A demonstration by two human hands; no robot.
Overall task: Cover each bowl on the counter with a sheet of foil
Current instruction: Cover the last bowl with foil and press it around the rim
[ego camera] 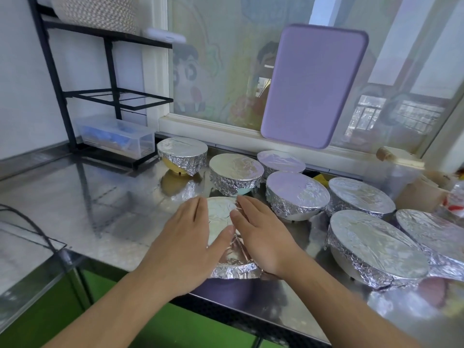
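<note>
Both hands lie flat, fingers straight, left hand [185, 237] and right hand [261, 234] pressing the foil [221, 217] over the near bowl [233, 273] at the counter [100, 209] edge: keep your palms down, then crimp the loose front skirt under the rim.

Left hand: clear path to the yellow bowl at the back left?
Probably yes. The left hand rests flat on the near bowl's foil, holding nothing, and only bare counter lies between it and the yellow bowl.
</note>
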